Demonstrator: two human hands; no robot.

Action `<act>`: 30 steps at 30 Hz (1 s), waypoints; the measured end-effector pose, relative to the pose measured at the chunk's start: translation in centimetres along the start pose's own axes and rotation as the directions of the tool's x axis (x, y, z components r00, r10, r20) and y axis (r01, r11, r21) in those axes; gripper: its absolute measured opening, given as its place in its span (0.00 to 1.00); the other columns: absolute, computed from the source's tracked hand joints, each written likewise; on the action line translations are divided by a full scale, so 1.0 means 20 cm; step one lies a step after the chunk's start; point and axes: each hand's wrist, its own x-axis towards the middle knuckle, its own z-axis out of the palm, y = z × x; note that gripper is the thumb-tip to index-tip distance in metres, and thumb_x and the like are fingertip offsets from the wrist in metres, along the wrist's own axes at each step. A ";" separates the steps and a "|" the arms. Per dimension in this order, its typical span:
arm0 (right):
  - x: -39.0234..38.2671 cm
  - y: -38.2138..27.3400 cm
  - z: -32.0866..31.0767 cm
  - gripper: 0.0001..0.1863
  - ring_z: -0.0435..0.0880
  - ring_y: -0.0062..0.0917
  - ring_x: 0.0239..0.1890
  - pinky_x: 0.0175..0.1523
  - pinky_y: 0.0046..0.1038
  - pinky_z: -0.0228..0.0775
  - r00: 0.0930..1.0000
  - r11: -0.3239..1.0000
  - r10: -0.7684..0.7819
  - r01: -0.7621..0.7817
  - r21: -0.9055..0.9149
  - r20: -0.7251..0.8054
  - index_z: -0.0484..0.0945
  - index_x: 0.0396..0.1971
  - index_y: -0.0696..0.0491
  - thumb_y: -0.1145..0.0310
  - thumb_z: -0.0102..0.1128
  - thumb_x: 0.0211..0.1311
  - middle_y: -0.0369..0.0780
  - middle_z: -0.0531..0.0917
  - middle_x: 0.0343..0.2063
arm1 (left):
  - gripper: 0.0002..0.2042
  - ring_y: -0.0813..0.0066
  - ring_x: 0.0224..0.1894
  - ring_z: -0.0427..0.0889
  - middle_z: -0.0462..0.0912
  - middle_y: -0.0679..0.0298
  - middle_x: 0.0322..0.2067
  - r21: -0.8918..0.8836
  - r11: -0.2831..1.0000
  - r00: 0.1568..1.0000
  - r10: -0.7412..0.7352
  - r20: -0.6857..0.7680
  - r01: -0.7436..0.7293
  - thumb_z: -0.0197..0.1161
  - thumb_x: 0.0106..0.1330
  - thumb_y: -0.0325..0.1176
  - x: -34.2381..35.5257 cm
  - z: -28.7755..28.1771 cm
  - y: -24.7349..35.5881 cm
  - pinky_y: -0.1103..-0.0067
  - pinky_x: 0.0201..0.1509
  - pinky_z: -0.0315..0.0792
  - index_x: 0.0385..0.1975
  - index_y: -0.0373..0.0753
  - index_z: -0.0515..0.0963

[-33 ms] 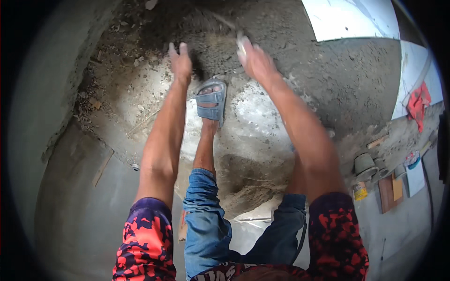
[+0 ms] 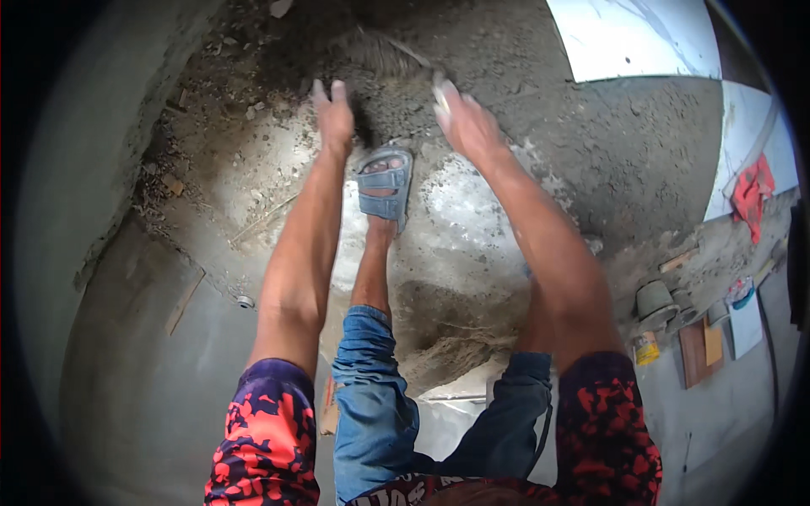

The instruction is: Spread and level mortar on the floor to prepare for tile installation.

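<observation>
My left hand (image 2: 335, 118) is open over the dark, gritty mortar, its blurred fingers raised apart and holding nothing visible. My right hand (image 2: 467, 131) is closed round a pale thing, too blurred to make out, just beyond which a motion-smeared tool (image 2: 390, 52) lies across the mortar bed (image 2: 515, 76). Between my hands my sandalled foot (image 2: 381, 185) rests on the rough, white-stained concrete ledge (image 2: 456, 202).
White tiles (image 2: 633, 38) lie at upper right, with a red rag (image 2: 751, 192) on their edge. At right below stand grey buckets (image 2: 654, 304), a yellow container (image 2: 646, 347) and boards (image 2: 702, 358). A rough wall edge (image 2: 118, 211) runs along the left, beside loose rubble (image 2: 177, 177).
The whole view has shifted slightly downward. My hands keep much the same places, and the blurred tool beyond my right hand shows a little differently.
</observation>
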 end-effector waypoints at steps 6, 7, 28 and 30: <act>0.13 -0.05 -0.26 0.20 0.82 0.40 0.34 0.34 0.39 0.78 0.998 0.997 0.011 -0.017 -0.077 -0.066 0.59 0.55 0.47 0.60 0.45 0.65 0.50 0.76 0.36 | 0.30 0.57 0.66 0.53 0.54 0.46 0.64 -0.151 0.983 0.993 -0.089 0.082 0.100 0.45 0.67 0.43 -0.13 0.04 0.16 0.74 0.67 0.48 0.64 0.31 0.50; 0.19 -0.07 -0.29 0.19 0.82 0.40 0.33 0.34 0.40 0.78 0.999 0.988 0.011 -0.006 -0.155 0.036 0.60 0.54 0.47 0.60 0.46 0.65 0.50 0.76 0.36 | 0.30 0.58 0.66 0.55 0.55 0.46 0.63 -0.170 0.979 0.993 -0.103 0.053 0.111 0.46 0.67 0.43 -0.09 0.04 0.12 0.74 0.67 0.49 0.64 0.31 0.51; -0.30 -0.01 0.20 0.29 0.78 0.49 0.43 0.47 0.41 0.70 0.891 0.847 0.443 -0.451 0.282 0.096 0.62 0.57 0.54 0.51 0.51 0.61 0.55 0.79 0.39 | 0.31 0.58 0.70 0.38 0.40 0.47 0.67 -0.103 0.981 0.982 -0.157 0.100 0.167 0.43 0.68 0.48 -0.25 0.11 0.13 0.73 0.70 0.37 0.66 0.37 0.48; -0.31 0.00 0.29 0.31 0.79 0.47 0.41 0.45 0.41 0.70 0.920 0.852 0.391 -0.375 0.364 0.031 0.63 0.56 0.56 0.51 0.53 0.60 0.55 0.79 0.37 | 0.31 0.58 0.70 0.37 0.39 0.47 0.67 -0.156 0.976 0.986 -0.139 0.092 0.152 0.42 0.68 0.48 -0.24 0.13 0.11 0.73 0.70 0.36 0.66 0.37 0.48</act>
